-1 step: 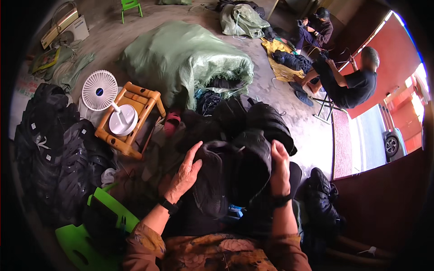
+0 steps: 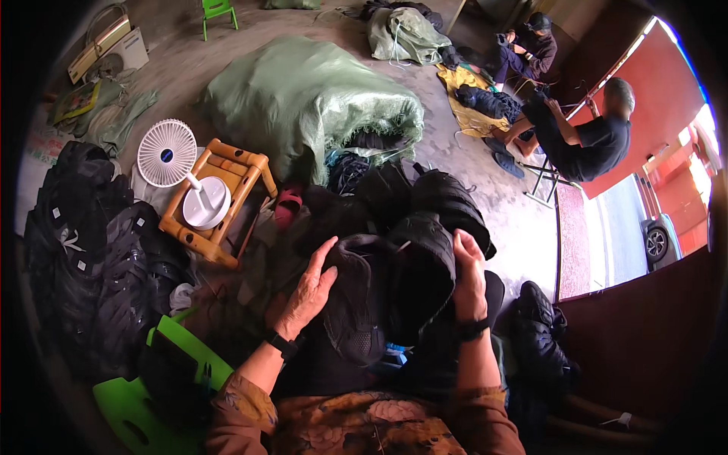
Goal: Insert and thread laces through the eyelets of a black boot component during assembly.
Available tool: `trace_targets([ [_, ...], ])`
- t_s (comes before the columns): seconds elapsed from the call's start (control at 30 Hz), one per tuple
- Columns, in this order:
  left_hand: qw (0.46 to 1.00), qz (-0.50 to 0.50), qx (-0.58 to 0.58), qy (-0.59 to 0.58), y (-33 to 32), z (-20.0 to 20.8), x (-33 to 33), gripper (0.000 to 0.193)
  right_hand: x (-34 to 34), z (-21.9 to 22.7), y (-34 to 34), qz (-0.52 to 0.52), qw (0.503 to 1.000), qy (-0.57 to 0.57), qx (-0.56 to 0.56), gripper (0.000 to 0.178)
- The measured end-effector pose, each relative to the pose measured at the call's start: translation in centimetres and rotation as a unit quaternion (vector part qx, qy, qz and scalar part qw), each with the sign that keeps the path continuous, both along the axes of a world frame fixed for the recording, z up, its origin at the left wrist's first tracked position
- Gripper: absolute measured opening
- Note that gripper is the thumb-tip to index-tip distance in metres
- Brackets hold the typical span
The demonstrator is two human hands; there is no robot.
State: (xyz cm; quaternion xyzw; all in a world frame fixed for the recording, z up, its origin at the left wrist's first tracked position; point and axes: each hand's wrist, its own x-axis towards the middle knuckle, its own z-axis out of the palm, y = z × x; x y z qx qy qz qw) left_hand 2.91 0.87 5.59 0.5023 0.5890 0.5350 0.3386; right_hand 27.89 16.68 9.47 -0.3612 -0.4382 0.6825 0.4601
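Over my lap, a pair of hollow black fabric pieces (image 2: 362,303) stands side by side, with mesh on the left one. They look like shoe uppers, but I cannot be sure. My left hand (image 2: 305,292) grips the left piece's outer edge, thumb toward me and fingers pointing away. On the opposite side, my right hand (image 2: 470,277) holds the rim of the right-hand piece (image 2: 425,273), whose dark opening faces me. Some of the right fingers are hidden behind it. Just beyond lie more black pieces (image 2: 447,201), heaped against a sack.
A large pale green woven sack (image 2: 296,98) lies ahead. Left are a bamboo stool (image 2: 199,241) bearing a white fan (image 2: 167,153), a black heap (image 2: 91,258) and a green plastic chair (image 2: 189,349). Two people sit working at the far right, near a doorway.
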Motion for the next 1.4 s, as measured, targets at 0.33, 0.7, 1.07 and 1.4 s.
trace_targets([
  [0.33,0.997,-0.001,0.005,0.078,2.8,1.0,-1.8,0.046,-0.6,0.5,-7.1,0.13,0.947,-0.266,0.125,0.044],
  [0.7,0.97,-0.022,0.024,0.242,6.8,-0.3,-2.2,0.038,-3.7,0.4,-12.7,0.088,0.874,-0.436,0.196,0.056],
  [1.07,0.992,-0.107,-0.029,0.067,5.9,0.7,-3.9,0.04,4.6,-8.1,2.9,-0.069,0.955,-0.264,0.121,0.025],
  [1.4,0.995,-0.029,0.072,0.054,5.4,-1.2,-2.9,0.026,1.1,1.5,-5.7,-0.104,0.903,-0.383,0.164,0.033],
])
